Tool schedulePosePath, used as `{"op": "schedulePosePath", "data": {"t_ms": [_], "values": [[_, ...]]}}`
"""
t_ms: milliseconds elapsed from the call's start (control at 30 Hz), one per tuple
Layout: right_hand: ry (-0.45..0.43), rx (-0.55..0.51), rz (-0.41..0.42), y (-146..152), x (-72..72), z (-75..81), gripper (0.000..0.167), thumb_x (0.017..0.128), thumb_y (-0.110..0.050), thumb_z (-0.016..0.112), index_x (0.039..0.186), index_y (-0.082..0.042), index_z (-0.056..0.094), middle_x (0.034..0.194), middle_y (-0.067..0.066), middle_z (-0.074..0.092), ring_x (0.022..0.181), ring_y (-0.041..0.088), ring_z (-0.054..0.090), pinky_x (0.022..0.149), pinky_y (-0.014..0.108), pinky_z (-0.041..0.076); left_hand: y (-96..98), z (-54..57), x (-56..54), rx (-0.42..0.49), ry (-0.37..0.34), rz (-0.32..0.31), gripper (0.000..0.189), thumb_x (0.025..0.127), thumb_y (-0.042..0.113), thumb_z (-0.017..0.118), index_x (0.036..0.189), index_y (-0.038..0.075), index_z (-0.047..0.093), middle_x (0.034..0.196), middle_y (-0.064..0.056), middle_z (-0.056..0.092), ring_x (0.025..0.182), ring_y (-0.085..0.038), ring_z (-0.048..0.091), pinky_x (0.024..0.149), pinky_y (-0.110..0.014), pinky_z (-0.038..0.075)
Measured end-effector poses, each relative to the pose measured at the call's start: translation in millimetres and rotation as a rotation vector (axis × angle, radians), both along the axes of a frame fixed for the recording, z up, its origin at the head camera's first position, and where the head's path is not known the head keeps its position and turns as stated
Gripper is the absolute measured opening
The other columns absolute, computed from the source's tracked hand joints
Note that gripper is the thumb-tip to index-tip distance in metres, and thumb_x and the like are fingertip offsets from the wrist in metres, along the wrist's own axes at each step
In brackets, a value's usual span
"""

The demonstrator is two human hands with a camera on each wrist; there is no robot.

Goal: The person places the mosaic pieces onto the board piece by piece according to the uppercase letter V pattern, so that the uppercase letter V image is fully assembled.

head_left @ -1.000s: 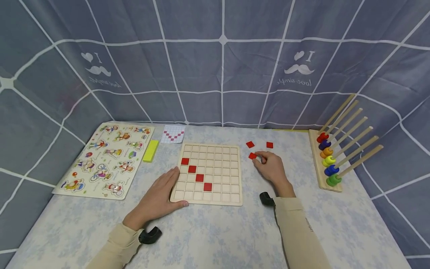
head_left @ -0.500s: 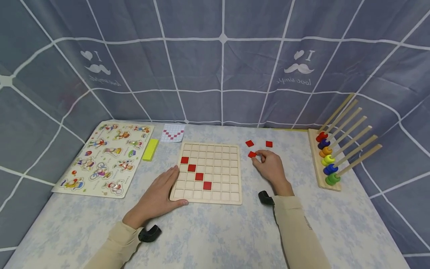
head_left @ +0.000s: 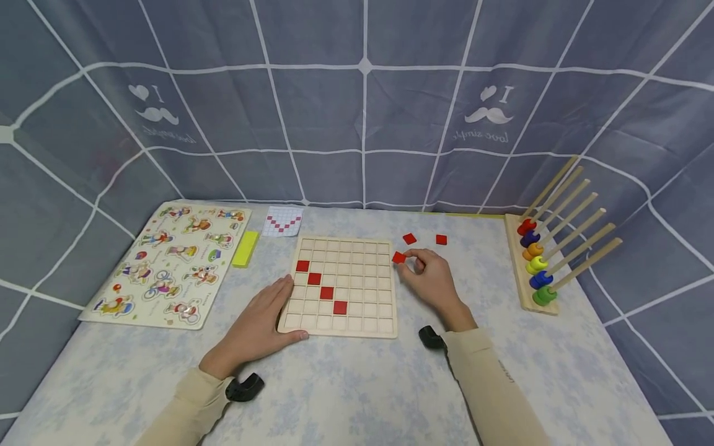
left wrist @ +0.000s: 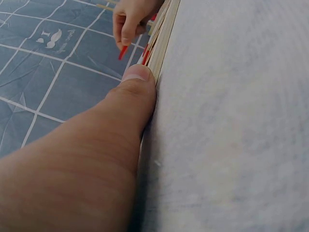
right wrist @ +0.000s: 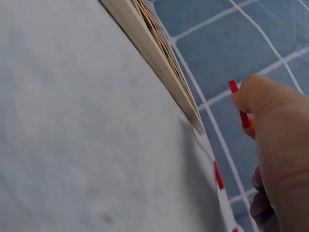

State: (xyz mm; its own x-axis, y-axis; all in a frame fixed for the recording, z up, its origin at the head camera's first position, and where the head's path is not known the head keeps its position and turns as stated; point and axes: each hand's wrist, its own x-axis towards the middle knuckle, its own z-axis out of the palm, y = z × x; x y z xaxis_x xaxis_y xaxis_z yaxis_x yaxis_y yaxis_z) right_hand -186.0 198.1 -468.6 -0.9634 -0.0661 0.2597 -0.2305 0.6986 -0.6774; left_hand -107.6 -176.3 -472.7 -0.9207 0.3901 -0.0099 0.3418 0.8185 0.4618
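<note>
Pinched between thumb and finger of my right hand (head_left: 432, 280) is a small red square tile (head_left: 398, 257), lifted off the table beside the board's right edge. In the right wrist view the tile (right wrist: 244, 117) shows edge-on, above the tabletop. A wooden grid board (head_left: 362, 329) lies flat at the middle, with several red tiles in its cells forming a diagonal, one being a red tile (head_left: 339, 307). My left hand (head_left: 253, 325) rests against the board's left side, fingers extended and thumb at the front corner. The left thumb (left wrist: 130, 101) touches the board's edge in the left wrist view.
Two loose red tiles, a nearer one (head_left: 409, 238) and another (head_left: 441, 240), lie behind the right hand. A pattern card (head_left: 282, 221), a yellow block (head_left: 245, 249) and a picture puzzle board (head_left: 167, 266) stand left. A peg rack (head_left: 530, 272) with coloured beads is at right.
The right hand has picked the red tile up off the table and carried it left to the board's right edge. The left hand stays at the board.
</note>
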Motion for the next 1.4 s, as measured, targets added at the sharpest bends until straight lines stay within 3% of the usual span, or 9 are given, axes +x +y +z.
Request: {"op": "schedulePosePath", "data": {"t_ms": [333, 500, 833, 1400], "values": [[-0.041, 0.063, 0.226, -34.2, 17.8, 11.6, 0.020, 0.090, -0.023, 0.075, 0.106, -0.012, 0.075, 0.067, -0.005, 0.043, 0.071, 0.014, 0.045, 0.069, 0.029, 0.041, -1.2, 1.3, -0.7, 0.003, 0.012, -0.006, 0.117, 0.083, 0.066, 0.074, 0.164, 0.004, 0.016, 0.171, -0.014, 0.019, 0.157, -0.035, 0.022, 0.126, -0.055, 0.024], [-0.076, 0.084, 0.295, -45.8, 24.0, 14.0, 0.019, 0.090, -0.025, 0.077, 0.105, -0.015, 0.075, 0.066, -0.006, 0.043, 0.071, 0.011, 0.045, 0.071, 0.028, 0.040, -1.6, 1.9, -1.5, 0.001, 0.009, -0.007, 0.118, 0.082, 0.065, 0.074, 0.164, 0.004, 0.015, 0.171, -0.014, 0.019, 0.157, -0.035, 0.022, 0.126, -0.055, 0.023], [-0.063, 0.148, 0.370, -57.5, 30.2, 8.8, 0.020, 0.091, -0.029, 0.076, 0.106, -0.015, 0.076, 0.066, -0.009, 0.045, 0.069, 0.008, 0.045, 0.070, 0.024, 0.041, -1.1, -1.6, -0.7, 0.014, 0.011, 0.000, 0.118, 0.081, 0.068, 0.073, 0.164, 0.005, 0.017, 0.171, -0.014, 0.021, 0.157, -0.035, 0.023, 0.125, -0.055, 0.024], [-0.013, 0.247, 0.385, -60.3, 29.9, 2.2, 0.021, 0.090, -0.026, 0.074, 0.105, -0.012, 0.076, 0.064, -0.009, 0.044, 0.069, 0.008, 0.042, 0.078, 0.029, 0.043, 0.0, -1.9, -0.8, 0.000, 0.032, -0.009, 0.116, 0.082, 0.067, 0.073, 0.163, 0.004, 0.018, 0.171, -0.014, 0.021, 0.157, -0.036, 0.024, 0.125, -0.056, 0.025]]}}
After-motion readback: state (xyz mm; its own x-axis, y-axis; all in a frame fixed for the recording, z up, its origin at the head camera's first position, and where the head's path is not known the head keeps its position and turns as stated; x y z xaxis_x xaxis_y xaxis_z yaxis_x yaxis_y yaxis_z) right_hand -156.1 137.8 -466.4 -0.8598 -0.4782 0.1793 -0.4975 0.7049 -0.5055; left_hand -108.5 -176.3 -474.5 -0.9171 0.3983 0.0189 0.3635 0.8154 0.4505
